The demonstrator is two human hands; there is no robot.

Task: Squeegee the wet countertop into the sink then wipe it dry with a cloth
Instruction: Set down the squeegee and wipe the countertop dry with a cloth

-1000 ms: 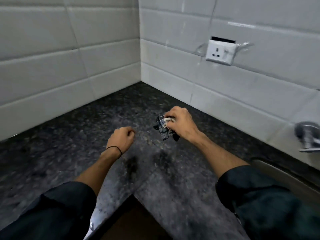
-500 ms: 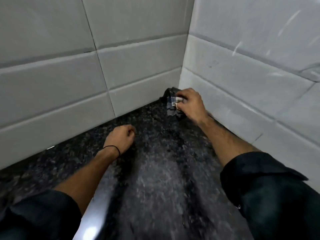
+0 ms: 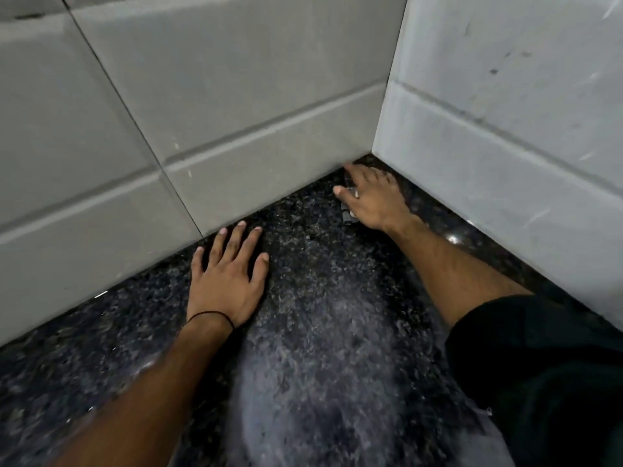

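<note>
Two hands on the counter, both palm-down, head view only. Left hand lies flat at roughly 9 o'clock of frame centre, fingers spread wide, holding nothing; its fingertips sit just short of the wall tiles behind. A thin black band circles the left wrist. Right hand is at about 1 o'clock, pushed into the corner where the two tiled walls meet, fingers splayed and pressed down. Cloth is under the right palm: only a small dark-and-pale scrap shows at the hand's near-left edge, touching the counter. Most of the cloth is hidden by the hand, so its fold and extent cannot be told. From the left hand the cloth lies toward 2 o'clock, well apart, with bare stone between. Right index tip reaches the base of the back wall; the side wall runs just beside the knuckles at 3 o'clock. Counter is dark speckled stone; a paler, blurred patch spreads from centre toward 6 o'clock, and small bright glints sit near the right forearm and along the left forearm at 8 o'clock. Whether those patches are wet film or motion blur cannot be told. Dark sleeve covers the right upper forearm at 4 o'clock.
</note>
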